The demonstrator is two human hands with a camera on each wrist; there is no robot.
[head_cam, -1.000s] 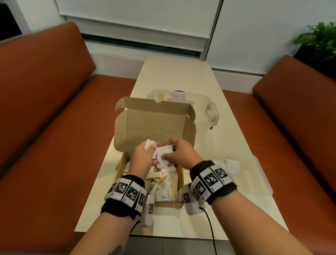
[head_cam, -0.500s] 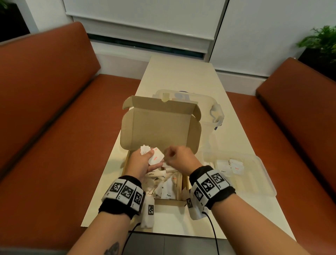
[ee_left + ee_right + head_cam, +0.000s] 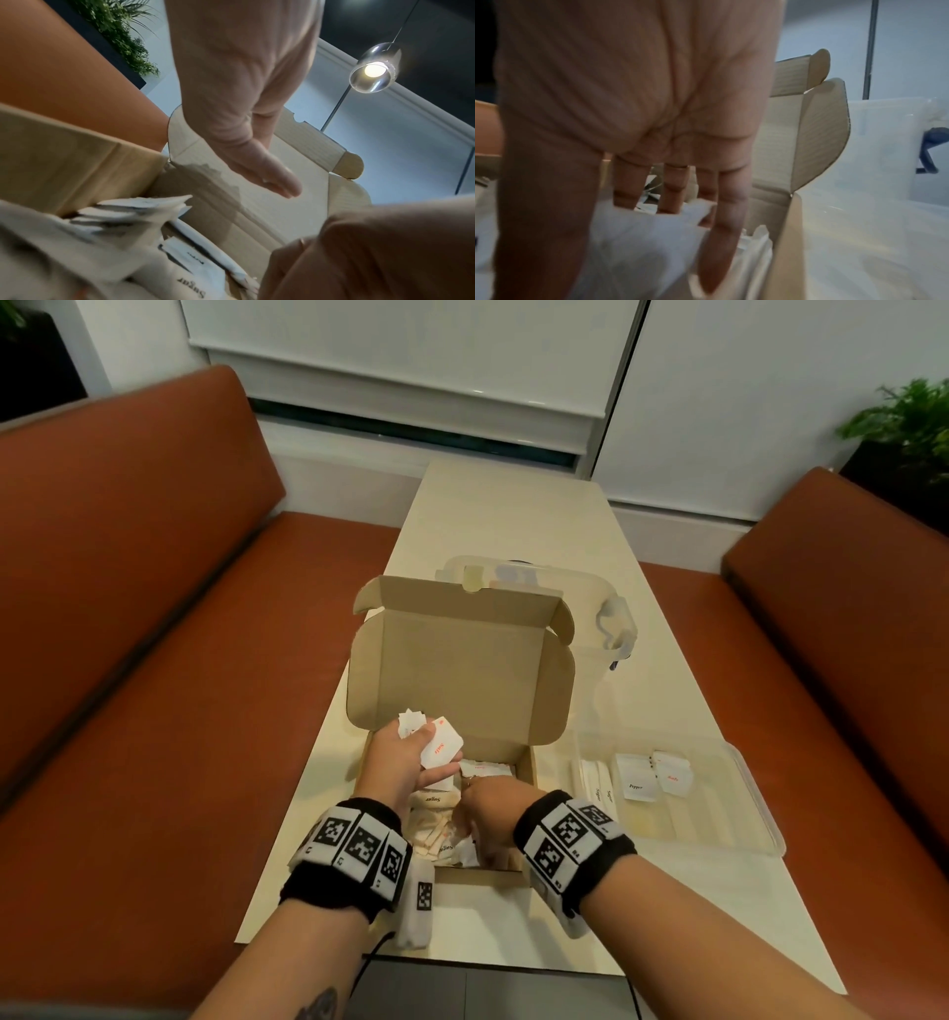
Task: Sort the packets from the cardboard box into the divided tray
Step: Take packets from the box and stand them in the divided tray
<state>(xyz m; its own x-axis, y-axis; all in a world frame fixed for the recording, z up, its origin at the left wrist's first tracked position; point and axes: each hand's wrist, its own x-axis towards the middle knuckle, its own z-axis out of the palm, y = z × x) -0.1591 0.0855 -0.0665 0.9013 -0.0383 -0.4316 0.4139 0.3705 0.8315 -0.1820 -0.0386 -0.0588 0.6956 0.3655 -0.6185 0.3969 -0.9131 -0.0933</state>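
The cardboard box point(image 3: 452, 670) stands with its lid up on the near part of the table, with several white packets point(image 3: 436, 834) loose inside. My left hand point(image 3: 411, 762) hovers over the box's far left part and grips a small stack of packets, a red-lettered Salt packet point(image 3: 440, 746) on top. My right hand point(image 3: 480, 816) reaches down into the box; in the right wrist view its fingers point(image 3: 675, 188) point straight down and touch a blurred white packet point(image 3: 641, 233). The clear divided tray point(image 3: 739, 819) lies right of the box, holding sugar sticks point(image 3: 598, 785), a Pepper packet point(image 3: 636, 778) and Salt packets point(image 3: 672, 773).
A clear lidded plastic container point(image 3: 590, 618) stands right behind the box. Orange benches point(image 3: 128, 660) run along both long sides of the narrow table point(image 3: 513, 521). The table's near edge is just below my wrists. A potted plant point(image 3: 909, 428) is at the far right.
My right hand has let go of the Salt packet, now in my left hand's stack, and dropped into the box. The left hand stays above the box.
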